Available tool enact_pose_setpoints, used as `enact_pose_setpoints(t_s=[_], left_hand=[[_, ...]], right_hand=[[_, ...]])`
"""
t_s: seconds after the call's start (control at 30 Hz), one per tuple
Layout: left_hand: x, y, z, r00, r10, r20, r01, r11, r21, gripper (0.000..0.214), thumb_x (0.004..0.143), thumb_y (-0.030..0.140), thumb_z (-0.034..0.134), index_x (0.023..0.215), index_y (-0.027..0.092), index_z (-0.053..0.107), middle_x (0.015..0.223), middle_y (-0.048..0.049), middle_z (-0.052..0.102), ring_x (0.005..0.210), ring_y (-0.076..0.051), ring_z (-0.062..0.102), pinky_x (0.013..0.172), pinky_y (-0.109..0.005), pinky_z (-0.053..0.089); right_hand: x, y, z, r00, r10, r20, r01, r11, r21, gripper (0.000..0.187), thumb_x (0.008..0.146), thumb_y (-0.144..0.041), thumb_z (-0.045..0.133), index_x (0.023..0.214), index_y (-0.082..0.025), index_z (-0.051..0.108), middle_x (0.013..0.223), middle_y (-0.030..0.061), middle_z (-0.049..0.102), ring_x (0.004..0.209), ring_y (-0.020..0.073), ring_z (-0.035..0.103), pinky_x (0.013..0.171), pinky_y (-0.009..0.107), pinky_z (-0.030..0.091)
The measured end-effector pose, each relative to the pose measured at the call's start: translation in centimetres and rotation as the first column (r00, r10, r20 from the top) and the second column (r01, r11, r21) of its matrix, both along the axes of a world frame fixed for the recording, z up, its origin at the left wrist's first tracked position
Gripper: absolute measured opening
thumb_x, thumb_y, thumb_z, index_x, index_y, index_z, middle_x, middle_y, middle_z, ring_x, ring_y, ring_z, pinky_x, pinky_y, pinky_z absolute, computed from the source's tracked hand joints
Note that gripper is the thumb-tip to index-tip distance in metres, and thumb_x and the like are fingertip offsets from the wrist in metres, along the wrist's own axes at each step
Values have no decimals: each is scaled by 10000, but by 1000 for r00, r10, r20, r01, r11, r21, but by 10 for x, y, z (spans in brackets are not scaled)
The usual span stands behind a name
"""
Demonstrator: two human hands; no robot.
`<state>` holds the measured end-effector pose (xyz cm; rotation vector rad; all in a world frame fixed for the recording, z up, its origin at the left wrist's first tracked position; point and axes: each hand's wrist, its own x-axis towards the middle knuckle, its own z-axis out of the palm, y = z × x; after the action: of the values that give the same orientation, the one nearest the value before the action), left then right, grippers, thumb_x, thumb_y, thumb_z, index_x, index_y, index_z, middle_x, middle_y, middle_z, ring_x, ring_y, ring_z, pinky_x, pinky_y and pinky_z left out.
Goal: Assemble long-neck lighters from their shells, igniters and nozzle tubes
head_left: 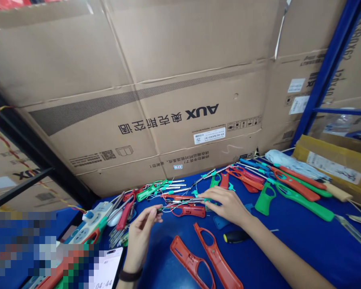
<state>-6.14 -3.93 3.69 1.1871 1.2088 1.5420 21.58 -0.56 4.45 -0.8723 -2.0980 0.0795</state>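
The person is working with both hands raised over a blue table, and the hands are apart, with their fingertips near each other. The left hand, with a dark band on its wrist, is pinching a thin wired piece between thumb and fingertips. The right hand is closing its fingertips on a slim metal tube. Both pieces are hanging just above a red lighter body, near the table's back edge. Whether they are joined is too small to tell.

Along that back edge, green lighter bodies with metal tubes are lying in a loose heap, and long red and green lighter shells are spreading toward the right edge. A green shell is lying just beyond the right hand, and a black-handled screwdriver is resting below it. Two open red shells are lying near the front edge, between the hands' forearms.

At the left, a white power strip and a phone are sitting beside the left wrist. Behind the table, a large AUX carton is standing against a blue shelf upright.
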Motion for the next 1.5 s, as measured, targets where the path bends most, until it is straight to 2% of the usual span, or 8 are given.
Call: enact_pose_setpoints(t_s=[0.37,0.7,0.97,1.23,1.5], left_hand=[[2,1,3,993,-13,121,14,1000,-7,335,638,418,795,845,157,758,715,-27,680,632,-122,576,639,-219,516],[7,0,10,985,22,171,-17,999,-29,385,570,449,825,818,162,759,686,-12,663,573,-95,536,581,-205,498],[5,2,4,996,35,79,-31,998,-56,397,591,462,809,832,153,750,730,-21,669,621,-108,561,592,-201,500],[11,1,7,992,-75,-99,64,992,-108,441,692,492,727,961,143,726,538,37,544,469,-89,487,458,-193,437],[8,1,7,969,-105,-222,78,989,-127,477,706,547,683,962,147,721,446,65,478,367,-74,423,372,-177,366]], right_hand=[[-4,-1,-1,999,39,23,-39,999,12,179,899,-239,554,1029,-227,677,928,20,721,848,160,657,737,266,525],[-5,-3,0,999,34,34,-33,999,-15,182,892,-234,562,1028,-238,684,936,8,723,849,157,656,738,266,533],[-3,-3,1,999,34,18,-34,999,-16,177,907,-263,549,1019,-233,682,944,17,723,849,165,657,744,274,533],[-4,-4,4,997,39,68,-35,997,-62,175,899,-246,547,1008,-239,684,923,12,725,846,160,661,732,267,531],[-2,-2,0,993,-2,116,12,996,-86,174,892,-255,559,1016,-247,681,924,10,721,856,154,664,742,249,525]])
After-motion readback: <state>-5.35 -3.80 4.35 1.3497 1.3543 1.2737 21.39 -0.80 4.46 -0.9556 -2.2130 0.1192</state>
